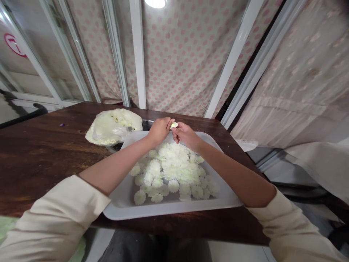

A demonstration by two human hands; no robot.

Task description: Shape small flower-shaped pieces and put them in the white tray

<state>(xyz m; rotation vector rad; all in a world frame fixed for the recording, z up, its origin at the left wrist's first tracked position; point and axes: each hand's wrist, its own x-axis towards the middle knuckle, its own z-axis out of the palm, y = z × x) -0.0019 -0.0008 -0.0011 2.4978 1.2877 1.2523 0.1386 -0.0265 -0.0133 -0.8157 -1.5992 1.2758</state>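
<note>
My left hand (159, 130) and my right hand (185, 134) meet over the far edge of a white tray (124, 202). Both pinch one small pale flower head (174, 125) between their fingertips. Below them, the tray holds a heap of several white and pale green flower heads (171, 169). Both forearms reach across the tray from cream sleeves.
A clear plastic bag of pale flowers (113, 125) lies in a dark bowl behind the tray's far left corner. The dark wooden table (40, 153) stretches left. White window frames and a dotted curtain (185, 54) stand behind. The table's right edge drops off near a draped cloth (313, 109).
</note>
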